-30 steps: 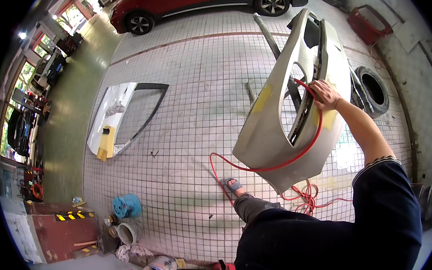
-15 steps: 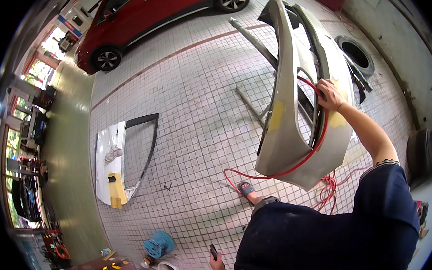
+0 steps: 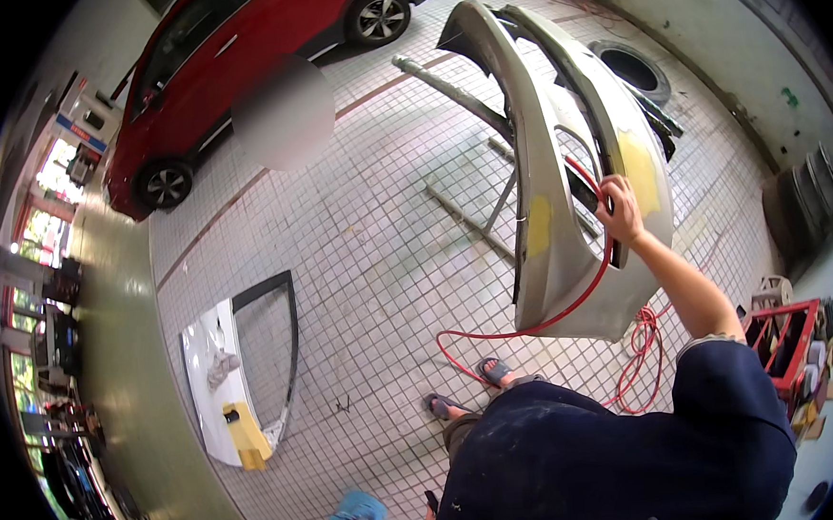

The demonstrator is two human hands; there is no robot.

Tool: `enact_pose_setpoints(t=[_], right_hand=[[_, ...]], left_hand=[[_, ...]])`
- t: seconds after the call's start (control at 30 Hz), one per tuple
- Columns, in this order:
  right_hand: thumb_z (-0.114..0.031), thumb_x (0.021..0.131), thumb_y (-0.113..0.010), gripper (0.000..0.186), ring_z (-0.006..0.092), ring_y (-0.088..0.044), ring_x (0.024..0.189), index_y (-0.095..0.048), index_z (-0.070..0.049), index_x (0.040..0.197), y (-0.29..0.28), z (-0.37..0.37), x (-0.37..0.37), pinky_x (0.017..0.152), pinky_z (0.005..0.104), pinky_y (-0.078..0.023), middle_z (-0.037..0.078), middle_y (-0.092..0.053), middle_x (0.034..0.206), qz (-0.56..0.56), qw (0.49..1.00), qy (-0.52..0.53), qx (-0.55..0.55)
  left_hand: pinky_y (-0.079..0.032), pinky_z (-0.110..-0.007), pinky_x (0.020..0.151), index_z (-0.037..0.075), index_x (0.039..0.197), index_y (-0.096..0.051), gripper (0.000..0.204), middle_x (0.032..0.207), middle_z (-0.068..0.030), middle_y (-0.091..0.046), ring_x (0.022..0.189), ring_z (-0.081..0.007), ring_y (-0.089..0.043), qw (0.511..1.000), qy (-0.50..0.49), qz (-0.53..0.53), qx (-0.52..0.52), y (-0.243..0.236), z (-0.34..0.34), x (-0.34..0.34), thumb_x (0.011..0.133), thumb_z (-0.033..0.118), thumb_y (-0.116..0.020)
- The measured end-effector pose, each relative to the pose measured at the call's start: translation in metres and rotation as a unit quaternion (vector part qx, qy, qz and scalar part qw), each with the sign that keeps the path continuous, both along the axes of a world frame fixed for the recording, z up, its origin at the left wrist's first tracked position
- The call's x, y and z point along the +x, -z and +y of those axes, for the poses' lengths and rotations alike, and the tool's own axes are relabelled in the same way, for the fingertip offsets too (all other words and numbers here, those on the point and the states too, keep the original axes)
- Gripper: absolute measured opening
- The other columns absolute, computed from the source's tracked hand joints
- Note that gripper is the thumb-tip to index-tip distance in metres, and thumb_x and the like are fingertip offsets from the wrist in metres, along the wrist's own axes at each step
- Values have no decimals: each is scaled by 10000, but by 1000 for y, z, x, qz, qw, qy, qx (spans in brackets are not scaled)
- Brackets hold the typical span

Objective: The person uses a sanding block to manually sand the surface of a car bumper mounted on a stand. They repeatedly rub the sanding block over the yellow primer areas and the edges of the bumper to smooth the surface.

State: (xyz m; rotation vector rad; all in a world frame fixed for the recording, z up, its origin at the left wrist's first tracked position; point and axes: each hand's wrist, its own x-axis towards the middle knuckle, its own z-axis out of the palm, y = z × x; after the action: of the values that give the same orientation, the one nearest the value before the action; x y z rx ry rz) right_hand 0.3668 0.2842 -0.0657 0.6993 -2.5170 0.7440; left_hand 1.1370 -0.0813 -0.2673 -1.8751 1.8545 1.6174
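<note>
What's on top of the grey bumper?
A red hose runs across the grey bumper, with the right hand at its upper stretch. Yellow patches show on the surface. Whatever is directly beneath the hand is covered.

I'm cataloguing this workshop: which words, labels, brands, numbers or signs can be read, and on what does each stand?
No text can be read.
Small blue, white and red panel, far left: too blurred to read.
Small green mark on the pale wall: no legible characters.
Curved beige car bumper: no visible writing.
</note>
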Motion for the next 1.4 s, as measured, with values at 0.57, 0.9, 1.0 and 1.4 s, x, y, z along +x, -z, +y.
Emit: enact_pose_setpoints(t=[0.57, 0.9, 1.0, 1.4], right_hand=[[-45, 1054, -609, 398, 162, -718, 708, -406, -40, 1395, 52, -153, 213, 634, 296, -594, 101, -716, 930, -157, 852, 166, -471], [65, 1011, -549, 580, 156, -709, 740, -369, -141, 1523, 50, -212, 291, 661, 296, -600, 80, -637, 983, -117, 866, 215, -436], [66, 996, -559, 463, 132, -694, 717, -489, -90, 1426, 60, -220, 292, 643, 281, -583, 49, -614, 910, -136, 867, 220, -426], [20, 960, -596, 325, 90, -620, 706, -642, -56, 1274, 90, -314, 156, 648, 271, -553, 18, -596, 821, -177, 846, 218, -453]], left_hand=[[-504, -345, 966, -39, 1456, -593, 483, 1244, -110, -707, 1092, -193, -631, 992, 78, 72, -70, 21, -358, -46, 1112, 299, -561], [-471, -416, 1082, 44, 1575, -459, 632, 1469, -115, -601, 1274, -270, -606, 951, -38, 298, 78, -3, -483, -216, 1104, 460, -529], [-509, -515, 1016, 86, 1527, -492, 626, 1368, -126, -632, 1187, -300, -630, 911, -60, 347, 214, -51, -455, -314, 1107, 549, -453], [-476, -501, 1131, 49, 1462, -533, 609, 1376, -141, -639, 1303, -326, -601, 825, 152, 411, 357, -237, -382, -573, 1020, 450, -654]])
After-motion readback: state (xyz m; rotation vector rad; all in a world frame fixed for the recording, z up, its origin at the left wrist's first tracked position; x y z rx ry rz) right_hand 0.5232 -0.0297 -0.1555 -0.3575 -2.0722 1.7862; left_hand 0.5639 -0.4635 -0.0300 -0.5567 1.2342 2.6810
